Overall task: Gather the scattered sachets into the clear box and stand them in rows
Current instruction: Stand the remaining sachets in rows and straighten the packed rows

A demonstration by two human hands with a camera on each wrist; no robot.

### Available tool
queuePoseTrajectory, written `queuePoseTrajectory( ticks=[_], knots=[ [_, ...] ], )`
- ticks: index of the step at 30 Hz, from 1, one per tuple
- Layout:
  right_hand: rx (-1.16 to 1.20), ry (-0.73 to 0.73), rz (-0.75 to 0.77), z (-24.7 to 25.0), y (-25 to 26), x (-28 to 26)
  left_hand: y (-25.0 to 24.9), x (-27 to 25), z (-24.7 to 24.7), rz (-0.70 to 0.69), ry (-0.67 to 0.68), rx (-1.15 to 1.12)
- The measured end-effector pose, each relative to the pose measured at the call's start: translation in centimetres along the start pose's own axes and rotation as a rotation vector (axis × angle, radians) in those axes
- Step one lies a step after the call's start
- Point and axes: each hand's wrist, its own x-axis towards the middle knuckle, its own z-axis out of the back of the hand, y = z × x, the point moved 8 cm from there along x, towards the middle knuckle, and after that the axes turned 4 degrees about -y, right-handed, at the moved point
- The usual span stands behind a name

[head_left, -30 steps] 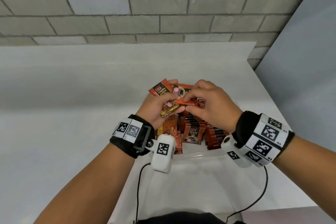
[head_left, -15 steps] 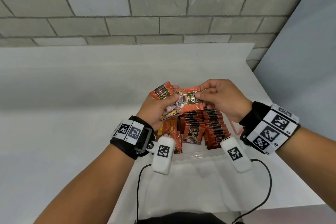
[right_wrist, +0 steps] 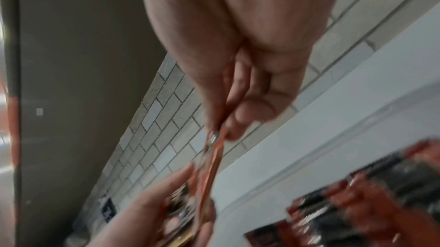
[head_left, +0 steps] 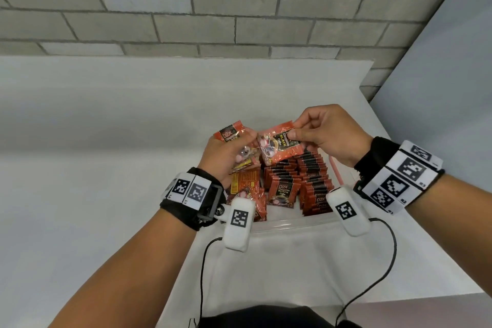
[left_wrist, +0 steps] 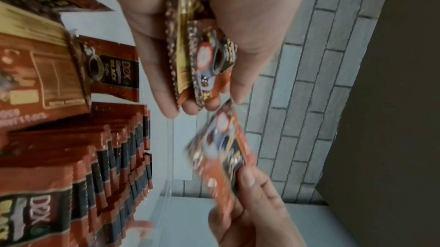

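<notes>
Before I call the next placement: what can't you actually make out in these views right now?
- Head view: the clear box far wall is hidden behind both hands.
- Left wrist view: how many sachets the left hand grips; they overlap.
- Right wrist view: the sachet pinched by the right hand is edge-on and blurred; print unreadable.

1. Your clear box (head_left: 292, 224) sits on the table (head_left: 106, 141) straight ahead at 12 o'clock, near its right edge.
2. Rows of sachets (head_left: 300, 178) stand in the box.
3. Above the box, your left hand (head_left: 226, 157) is at 11 o'clock and your right hand (head_left: 327, 136) at 1 o'clock.
4. A single sachet (head_left: 279, 145) hangs between them.
5. The wall (head_left: 239, 2) lies behind the table.
</notes>
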Motion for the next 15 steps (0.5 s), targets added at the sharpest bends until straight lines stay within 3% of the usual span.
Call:
queuePoseTrajectory(
  ticks=[3,7,15],
  knots=[
    [-0.225,0.196,-0.039,-0.9,-0.5,-0.3,0.3,0.6,1.7,0.078,-0.063,-0.142],
    [-0.674,0.443,-0.01,-4.1,-2.4,-1.6,0.9,0.9,2.2,0.126,-0.042,-0.226],
    [-1.047,0.605,0.093,-7.9,-3.1,-1.2,0.9,0.8,1.9,0.138,-0.015,-0.275]
  ],
)
